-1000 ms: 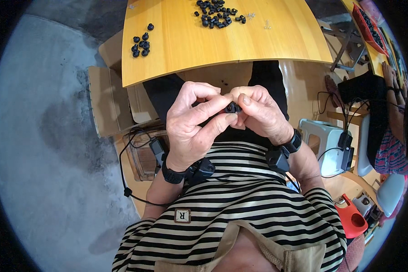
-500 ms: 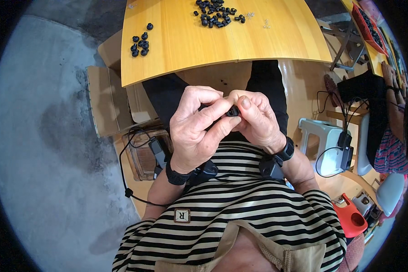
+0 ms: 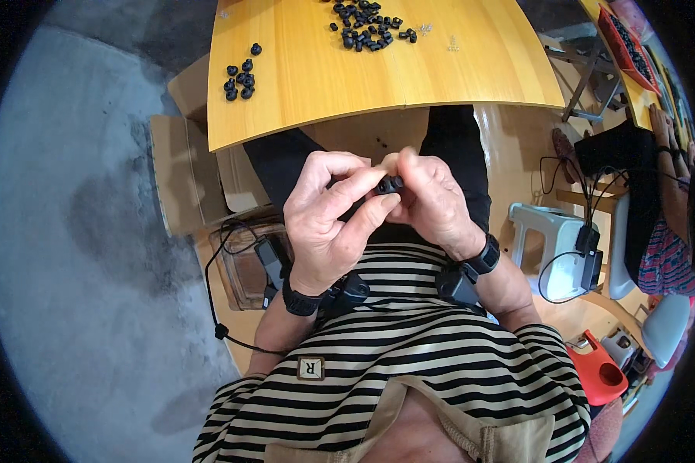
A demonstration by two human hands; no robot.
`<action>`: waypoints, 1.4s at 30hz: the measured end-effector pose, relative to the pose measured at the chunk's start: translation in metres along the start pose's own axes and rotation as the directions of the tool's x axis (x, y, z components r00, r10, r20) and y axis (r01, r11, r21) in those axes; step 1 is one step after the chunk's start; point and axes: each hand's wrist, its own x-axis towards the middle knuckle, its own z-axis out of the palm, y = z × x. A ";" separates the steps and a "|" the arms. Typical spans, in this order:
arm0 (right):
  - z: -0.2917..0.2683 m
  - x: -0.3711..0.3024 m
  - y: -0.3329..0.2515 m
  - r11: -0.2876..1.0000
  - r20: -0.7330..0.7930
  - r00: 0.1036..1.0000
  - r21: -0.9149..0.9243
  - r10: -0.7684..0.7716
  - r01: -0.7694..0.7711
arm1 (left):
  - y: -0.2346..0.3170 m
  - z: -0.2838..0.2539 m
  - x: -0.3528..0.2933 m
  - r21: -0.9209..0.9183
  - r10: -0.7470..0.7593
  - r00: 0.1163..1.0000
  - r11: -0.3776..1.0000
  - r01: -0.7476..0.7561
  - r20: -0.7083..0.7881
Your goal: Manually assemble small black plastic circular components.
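Observation:
In front of my belly, my left hand (image 3: pixel 328 212) pinches a small round black plastic part (image 3: pixel 390 184) between thumb and fingers. A dark hollow shows in its near end. My right hand (image 3: pixel 438 202) is closed right beside that part, its thumb and forefinger pressed together and slightly blurred. What the right fingertips hold, if anything, is hidden. Past my hands, a group of similar black parts (image 3: pixel 244 79) lies at the left of the yellow wooden table (image 3: pixel 440 77). A larger pile of black parts (image 3: pixel 371 35) lies toward its far middle, with small clear pieces (image 3: pixel 425 29) alongside.
An open cardboard box (image 3: pixel 179 170) stands at the left under the table edge. To the right are a pale plastic stool (image 3: pixel 548 247) with cables and a red plastic thing (image 3: pixel 598 374). Another person's arm (image 3: pixel 666 135) rests by a second table, near a red tray (image 3: pixel 628 50).
The black part has shifted slightly left and turned in my left fingers, showing more of its side. My right thumb has moved up and closed toward the forefinger.

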 end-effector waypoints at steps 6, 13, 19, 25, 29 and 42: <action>-0.009 0.000 -0.014 0.787 -0.006 0.936 -0.543 -0.352 0.293 | 0.000 -0.002 0.003 0.066 -0.053 0.998 0.996 0.052 0.016; -0.009 0.005 -0.022 0.446 0.225 0.897 -0.804 -0.381 0.392 | -0.003 0.001 0.003 0.107 0.007 0.999 0.994 -0.011 0.043; -0.019 0.008 -0.030 0.177 0.497 0.776 -0.786 -0.389 0.592 | 0.003 -0.004 0.004 -0.072 -0.142 0.974 0.985 0.157 0.174; -0.021 0.016 -0.029 0.116 0.576 0.686 -0.722 -0.444 0.682 | -0.002 -0.004 0.003 -0.365 -0.378 0.895 0.819 0.443 0.237; -0.023 0.021 -0.030 0.067 0.627 0.651 -0.696 -0.428 0.715 | -0.007 -0.008 0.002 -0.441 -0.466 0.831 0.705 0.556 0.302; -0.014 0.018 -0.018 0.618 0.225 0.922 -0.688 -0.315 0.379 | -0.010 0.012 0.004 0.053 -0.062 0.997 0.997 0.064 -0.035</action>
